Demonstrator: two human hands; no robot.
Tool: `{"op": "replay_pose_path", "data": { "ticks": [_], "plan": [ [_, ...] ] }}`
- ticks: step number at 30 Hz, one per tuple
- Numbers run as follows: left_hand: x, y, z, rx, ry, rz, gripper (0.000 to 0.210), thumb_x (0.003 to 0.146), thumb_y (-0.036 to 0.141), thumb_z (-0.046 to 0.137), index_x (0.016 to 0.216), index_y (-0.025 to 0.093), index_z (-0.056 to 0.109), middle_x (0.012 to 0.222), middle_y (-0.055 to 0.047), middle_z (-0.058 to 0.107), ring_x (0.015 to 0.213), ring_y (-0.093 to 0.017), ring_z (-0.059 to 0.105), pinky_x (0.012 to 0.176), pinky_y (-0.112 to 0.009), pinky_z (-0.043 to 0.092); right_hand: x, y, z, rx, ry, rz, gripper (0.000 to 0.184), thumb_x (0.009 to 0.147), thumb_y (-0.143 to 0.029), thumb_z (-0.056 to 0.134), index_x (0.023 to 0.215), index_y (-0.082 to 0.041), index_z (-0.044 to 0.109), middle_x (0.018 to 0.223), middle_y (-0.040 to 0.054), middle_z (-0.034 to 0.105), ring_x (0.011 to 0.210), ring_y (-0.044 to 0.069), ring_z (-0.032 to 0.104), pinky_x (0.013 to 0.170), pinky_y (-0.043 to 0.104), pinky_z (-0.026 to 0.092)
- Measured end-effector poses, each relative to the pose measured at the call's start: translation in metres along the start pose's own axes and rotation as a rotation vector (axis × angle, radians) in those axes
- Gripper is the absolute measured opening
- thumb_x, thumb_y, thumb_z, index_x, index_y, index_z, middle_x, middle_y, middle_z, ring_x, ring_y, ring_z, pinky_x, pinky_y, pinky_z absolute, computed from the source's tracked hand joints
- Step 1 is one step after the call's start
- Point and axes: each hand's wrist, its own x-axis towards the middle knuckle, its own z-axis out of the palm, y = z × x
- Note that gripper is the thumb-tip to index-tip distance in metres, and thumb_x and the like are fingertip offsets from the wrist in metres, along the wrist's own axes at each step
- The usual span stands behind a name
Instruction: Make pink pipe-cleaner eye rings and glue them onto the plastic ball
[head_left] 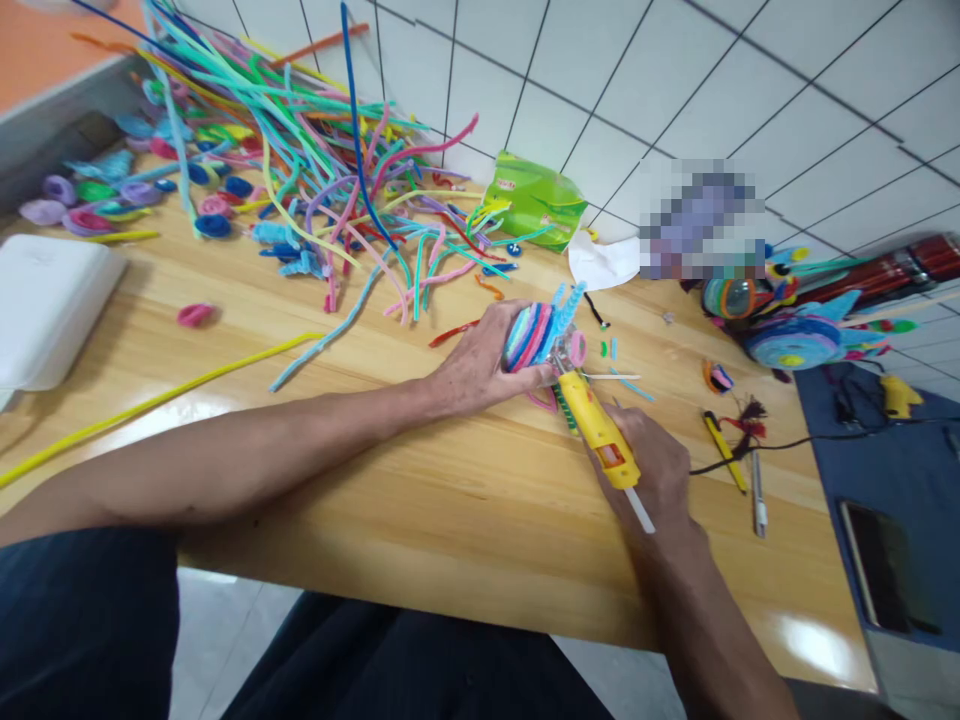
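My left hand [480, 365] is closed around a striped pipe-cleaner craft [529, 335] with bands of blue, pink and white. Light-blue fuzzy prongs [568, 308] stick up from its far side, and a small pink ring [577, 348] shows at its right. My right hand [651, 455] grips a yellow hot glue gun [598, 425], whose nozzle meets the craft's right side; whether it touches is too small to tell. A white glue stick [640, 510] pokes out of the gun's rear. My right fingers are partly hidden behind the gun.
Loose pipe cleaners [322, 130] heap at the back left, with coiled pieces beside them. A green packet [532, 200] leans on the tiled wall. A white box [52, 310] stands left. Finished crafts [795, 340], a yellow pen-like tool [724, 452] and a cutter [759, 495] lie right, near a black cord [787, 440].
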Motion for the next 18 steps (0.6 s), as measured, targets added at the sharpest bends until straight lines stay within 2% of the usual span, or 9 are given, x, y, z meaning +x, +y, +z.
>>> {"op": "replay_pose_path", "data": {
  "ticks": [9, 18],
  "plan": [
    [0.0003, -0.0019, 0.0007, 0.026, 0.002, 0.001, 0.085, 0.092, 0.076, 0.073, 0.152, 0.021, 0.05, 0.147, -0.02, 0.063, 0.139, -0.038, 0.064, 0.121, -0.058, 0.054, -0.0006, -0.0015, -0.001, -0.059, 0.017, -0.003, 0.017, 0.103, -0.014, 0.071, 0.12, -0.015, 0.07, 0.084, 0.0045, 0.076, 0.066, 0.019, 0.068, 0.063, 0.03, 0.051],
    [0.0, -0.0033, 0.0018, 0.03, 0.018, 0.034, 0.086, 0.092, 0.078, 0.073, 0.152, 0.022, 0.05, 0.151, -0.019, 0.063, 0.143, -0.037, 0.063, 0.124, -0.057, 0.054, 0.0, -0.0024, -0.0005, -0.042, 0.015, -0.004, 0.016, 0.105, -0.017, 0.07, 0.121, -0.015, 0.069, 0.088, 0.0063, 0.078, 0.071, 0.021, 0.073, 0.067, 0.031, 0.055]
  ]
}}
